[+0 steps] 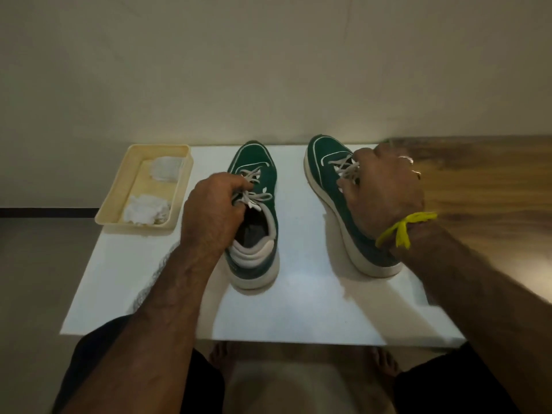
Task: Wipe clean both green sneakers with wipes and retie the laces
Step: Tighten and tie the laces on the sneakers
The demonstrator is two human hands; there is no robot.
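Observation:
Two green sneakers with white soles stand on a white table [298, 309], toes pointing away from me. My left hand [213, 204] grips the left sneaker [263, 174] at its tongue and white laces [254, 198], fingers curled round them. My right hand [385, 186] covers the opening of the right sneaker [325, 162] and curls round its laces [348, 170]; that shoe leans to the left. A yellow thread is tied at my right wrist.
A cream plastic tray [119, 201] at the table's back left corner holds two crumpled white wipes [146, 209]. A wooden surface [484, 186] adjoins the table on the right. A pale wall stands right behind. My bare feet show under the near edge.

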